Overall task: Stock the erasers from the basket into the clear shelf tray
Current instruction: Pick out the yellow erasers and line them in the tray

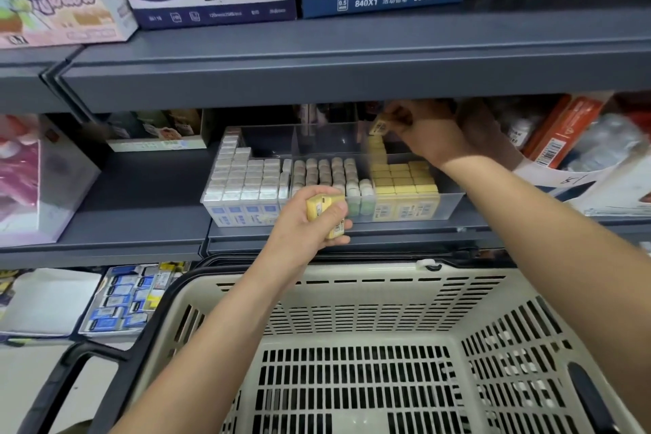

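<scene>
Yellow eraser (379, 126) pinched in right hand (429, 137) over rear of clear tray (454, 199), right compartment, behind standing yellow rows (405, 180): probably bound for the unfilled back. Long axis tilted, label face toward camera, blurred. Spare yellow erasers (326, 213) clamped in left hand (303, 225) before tray front, roughly upright, likely ready supply. Basket (352, 280) below.
</scene>
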